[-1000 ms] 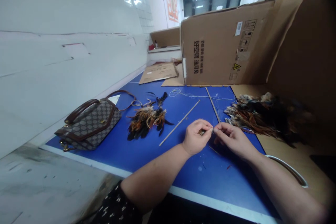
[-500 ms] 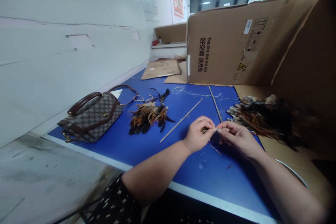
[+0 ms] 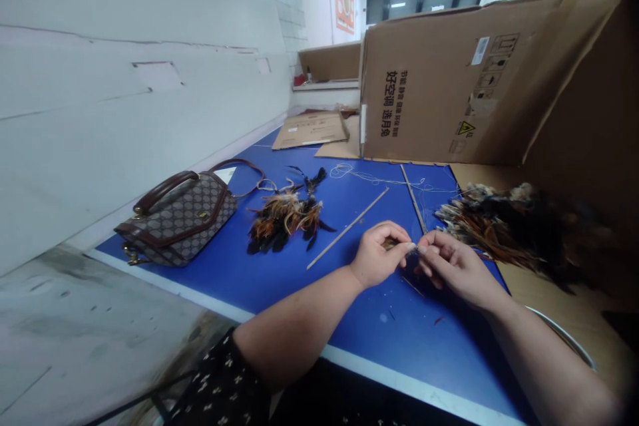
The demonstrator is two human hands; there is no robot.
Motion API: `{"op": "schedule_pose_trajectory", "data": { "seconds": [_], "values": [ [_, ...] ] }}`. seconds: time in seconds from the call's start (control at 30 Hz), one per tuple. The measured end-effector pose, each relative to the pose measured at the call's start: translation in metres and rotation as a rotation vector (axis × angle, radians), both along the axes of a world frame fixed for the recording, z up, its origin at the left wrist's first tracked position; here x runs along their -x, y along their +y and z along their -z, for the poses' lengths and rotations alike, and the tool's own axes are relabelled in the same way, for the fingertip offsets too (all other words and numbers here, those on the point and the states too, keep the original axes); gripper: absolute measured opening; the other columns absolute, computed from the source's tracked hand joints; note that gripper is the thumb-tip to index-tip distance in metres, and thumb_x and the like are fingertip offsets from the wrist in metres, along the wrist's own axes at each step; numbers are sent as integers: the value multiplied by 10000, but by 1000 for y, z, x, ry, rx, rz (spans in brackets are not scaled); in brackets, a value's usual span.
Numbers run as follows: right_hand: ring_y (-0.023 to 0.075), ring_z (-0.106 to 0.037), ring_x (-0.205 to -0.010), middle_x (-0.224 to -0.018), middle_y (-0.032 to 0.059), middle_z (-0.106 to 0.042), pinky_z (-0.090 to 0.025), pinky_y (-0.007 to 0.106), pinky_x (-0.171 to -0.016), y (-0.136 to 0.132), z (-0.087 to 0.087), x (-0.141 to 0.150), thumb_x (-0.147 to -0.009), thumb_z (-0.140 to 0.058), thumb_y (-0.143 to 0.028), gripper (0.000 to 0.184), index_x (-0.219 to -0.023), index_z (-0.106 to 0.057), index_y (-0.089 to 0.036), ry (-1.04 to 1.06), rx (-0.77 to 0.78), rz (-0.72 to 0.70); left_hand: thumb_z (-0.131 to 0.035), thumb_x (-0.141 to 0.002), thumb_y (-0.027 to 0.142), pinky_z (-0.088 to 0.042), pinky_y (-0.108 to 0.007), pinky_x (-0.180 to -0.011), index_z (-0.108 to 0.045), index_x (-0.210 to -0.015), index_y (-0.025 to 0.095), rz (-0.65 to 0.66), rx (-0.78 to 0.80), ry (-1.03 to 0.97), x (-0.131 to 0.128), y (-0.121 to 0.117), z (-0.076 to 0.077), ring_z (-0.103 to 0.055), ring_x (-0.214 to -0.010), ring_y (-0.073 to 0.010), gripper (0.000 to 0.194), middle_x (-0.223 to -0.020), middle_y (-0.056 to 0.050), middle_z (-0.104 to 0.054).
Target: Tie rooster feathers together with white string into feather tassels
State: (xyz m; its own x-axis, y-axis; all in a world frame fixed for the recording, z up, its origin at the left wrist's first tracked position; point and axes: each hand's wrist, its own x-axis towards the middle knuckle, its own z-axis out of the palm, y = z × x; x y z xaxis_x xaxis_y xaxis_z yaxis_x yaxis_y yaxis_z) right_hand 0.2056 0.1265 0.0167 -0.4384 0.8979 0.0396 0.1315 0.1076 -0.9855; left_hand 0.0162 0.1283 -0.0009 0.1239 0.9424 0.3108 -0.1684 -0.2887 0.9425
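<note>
Pinching a small brownish feather tuft [image 3: 390, 243] in the left hand [image 3: 375, 257], at four o'clock over the flat blue tabletop [image 3: 279, 286]; nearing the right hand [image 3: 454, 267], hold unclear. Facing a tall brown cardboard box [image 3: 439, 93] at two, white wall [image 3: 100, 20] at ten.

Small brownish feather [image 3: 390, 243], mostly hidden, pinched in the left hand [image 3: 375, 257]

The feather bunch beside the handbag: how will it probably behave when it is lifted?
The feather bunch is probably light for its size, as it looks like thin plumes. It may splay rather than hold shape, since its tips point several ways.
</note>
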Motion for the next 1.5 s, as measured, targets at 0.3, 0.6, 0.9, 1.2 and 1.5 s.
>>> {"op": "schedule_pose_trajectory", "data": {
  "seconds": [0.3,0.6,0.9,1.2,1.5],
  "values": [
    [116,-505,-439,-648,-3,-659,-406,238,-422,0,0,1,-967,-607,-590,374,-962,-510,-228,51,34,13,-783,-810,446,-473,-212,-470,-593,-833,141,54,73,-55,3,-1,-3,-643,-580,-80,360,-1067,-101,-655],
    [118,-531,-408,-657,-15,-683,-383,230,-407,3,9,1,-1015,-522,-567,327,-963,-474,-247,-36,-78,122,-724,-854,463,-454,-208,-477,-572,-923,169,93,111,-41,2,1,0,-653,-590,-101,338,-971,-74,-698],
    [188,-595,-468,-609,3,-644,-426,295,-504,0,14,8,-994,-500,-350,119,-943,-441,-260,-455,-518,387,-629,-906,299,-388,-223,-552,-570,-866,207,1,47,255,2,8,14,-518,-505,-108,117,-569,36,-576],
    [236,-625,-525,-699,84,-671,-316,303,-513,4,27,12,-996,-409,-306,115,-1027,-456,-205,-825,-734,472,-636,-825,164,-334,-239,-581,-613,-805,198,-155,-83,449,2,5,14,-447,-616,-126,46,-692,11,-545],
    [236,-645,-565,-691,66,-655,-385,297,-552,8,33,12,-1002,-377,-317,125,-1019,-443,-212,-746,-674,444,-657,-865,296,-432,-228,-545,-541,-868,206,-34,241,277,-3,12,26,-553,-507,-126,147,-563,40,-566]
  ]
}}
